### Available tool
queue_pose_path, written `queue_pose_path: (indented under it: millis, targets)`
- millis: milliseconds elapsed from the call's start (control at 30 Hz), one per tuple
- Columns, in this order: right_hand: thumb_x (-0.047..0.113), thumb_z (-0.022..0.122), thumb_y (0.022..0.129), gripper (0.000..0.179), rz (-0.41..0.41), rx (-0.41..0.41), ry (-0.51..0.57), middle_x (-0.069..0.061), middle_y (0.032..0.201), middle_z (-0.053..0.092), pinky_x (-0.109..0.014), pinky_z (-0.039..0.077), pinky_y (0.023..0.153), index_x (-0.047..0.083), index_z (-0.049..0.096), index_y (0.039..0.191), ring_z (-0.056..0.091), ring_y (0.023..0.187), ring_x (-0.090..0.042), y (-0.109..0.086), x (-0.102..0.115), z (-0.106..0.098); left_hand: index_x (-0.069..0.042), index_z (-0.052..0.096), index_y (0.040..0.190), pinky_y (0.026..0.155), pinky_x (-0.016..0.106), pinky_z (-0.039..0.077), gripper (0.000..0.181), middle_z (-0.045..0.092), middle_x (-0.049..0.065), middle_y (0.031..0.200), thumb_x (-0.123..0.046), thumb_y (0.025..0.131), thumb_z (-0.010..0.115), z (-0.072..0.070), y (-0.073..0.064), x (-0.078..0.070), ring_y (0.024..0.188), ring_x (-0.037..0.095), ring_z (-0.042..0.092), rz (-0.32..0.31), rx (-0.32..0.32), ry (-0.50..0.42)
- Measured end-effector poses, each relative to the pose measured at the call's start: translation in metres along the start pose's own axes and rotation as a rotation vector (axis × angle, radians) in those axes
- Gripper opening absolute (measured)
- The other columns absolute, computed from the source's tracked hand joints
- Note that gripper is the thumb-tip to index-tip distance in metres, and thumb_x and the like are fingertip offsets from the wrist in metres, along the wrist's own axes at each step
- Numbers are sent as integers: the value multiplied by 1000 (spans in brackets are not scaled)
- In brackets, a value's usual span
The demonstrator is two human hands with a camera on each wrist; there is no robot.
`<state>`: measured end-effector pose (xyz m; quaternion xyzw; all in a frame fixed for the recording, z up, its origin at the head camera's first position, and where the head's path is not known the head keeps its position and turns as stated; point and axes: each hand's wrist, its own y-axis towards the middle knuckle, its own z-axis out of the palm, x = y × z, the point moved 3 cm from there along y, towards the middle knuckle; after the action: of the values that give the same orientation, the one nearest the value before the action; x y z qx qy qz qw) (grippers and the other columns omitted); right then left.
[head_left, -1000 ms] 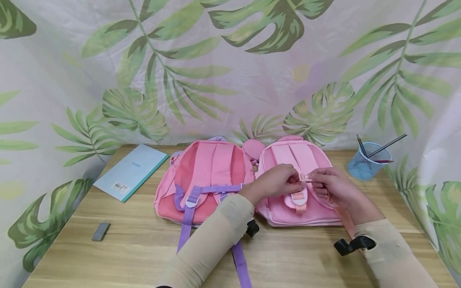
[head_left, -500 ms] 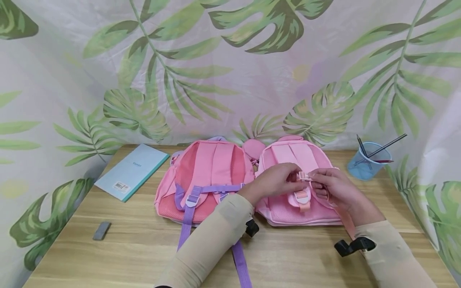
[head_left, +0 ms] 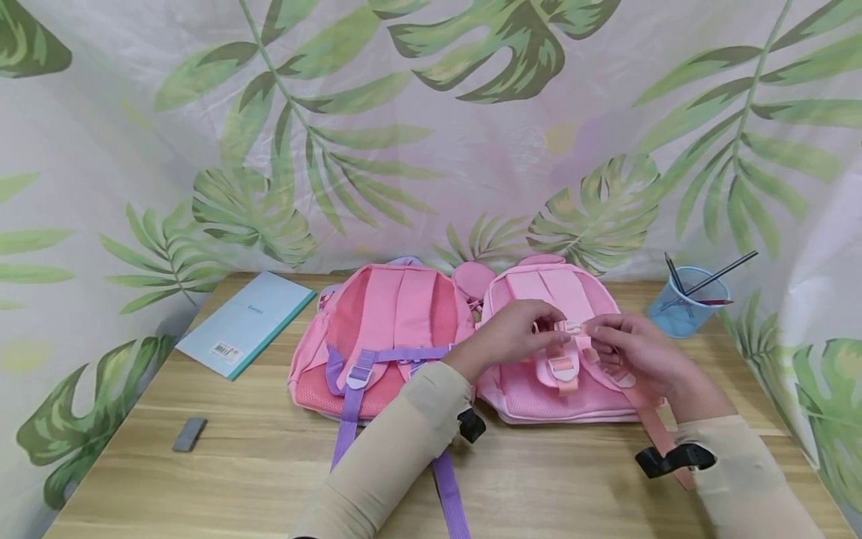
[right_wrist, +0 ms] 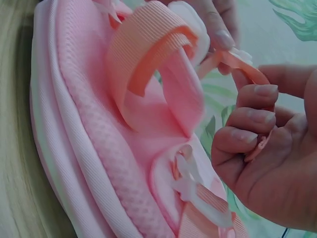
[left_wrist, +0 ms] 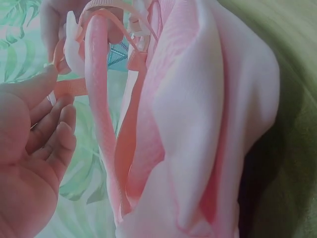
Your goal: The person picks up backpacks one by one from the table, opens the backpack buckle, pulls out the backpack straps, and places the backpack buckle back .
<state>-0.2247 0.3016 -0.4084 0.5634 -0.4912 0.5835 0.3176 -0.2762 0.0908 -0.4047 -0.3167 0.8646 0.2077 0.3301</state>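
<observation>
One small pale buckle (head_left: 572, 328) on a peach strap (right_wrist: 253, 74) is raised over the pink backpack (head_left: 539, 408) on the right, pinched by the left hand (head_left: 513, 327); the right hand (head_left: 636, 353) grips the strap just beside it. The step in hand looks like adjusting the strap at the buckle; the next move probably calls for a steady left pinch while the right hand draws strap through. Just beside, on the left, lies a second backpack (head_left: 311, 382) with purple straps (head_left: 349, 423). A pen cup (head_left: 676, 318) stands far right, a notebook (head_left: 245, 322) far left, a gray block (head_left: 190, 434) near left.
</observation>
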Motion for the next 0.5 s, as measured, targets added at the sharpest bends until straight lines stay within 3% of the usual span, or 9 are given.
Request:
queue_pose_path:
  millis: [233,500]
  targets:
    - [16,56,112,19,33,-34,-91,5,72,49,-23,43,56,7,73,113,45,63,-10,2,-1,-1,-9,79,121,81,14,50,26,74,-2,98,-27,102,77,-1,0,0,88,4,62,-19,-8,4]
    - [14,55,113,18,29,-43,-28,4,69,48,-24,37,52,7,71,108,43,59,-9,3,-2,4,-8,79,121,81,14,49,27,75,1,99,-26,101,79,0,-1,3,88,5,61,-11,-19,-12]
